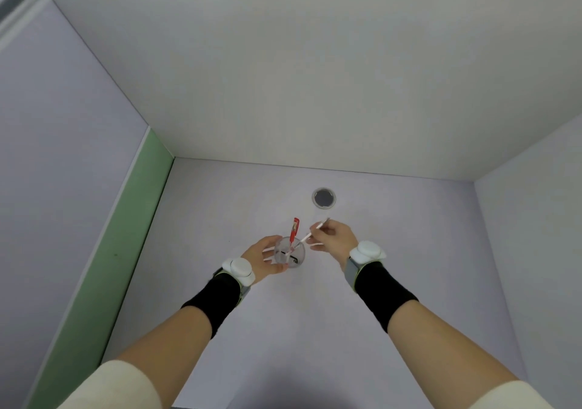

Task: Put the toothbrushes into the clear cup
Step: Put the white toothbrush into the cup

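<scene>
The clear cup [291, 255] stands upright on the pale table [393, 282], near its middle. My left hand [264, 256] wraps around the cup's left side, thumb at the front and fingers behind. A red toothbrush [294, 230] stands in the cup and sticks out above the rim. My right hand [334, 237] pinches a white toothbrush [315, 229] near its upper end. That brush slants down to the left, with its lower end at the cup's rim or just inside it.
A round grey grommet hole [323, 198] sits in the table behind the cup. White walls close off the back and right, and a green strip [104, 270] runs along the left edge. Both wrists carry white trackers on black bands.
</scene>
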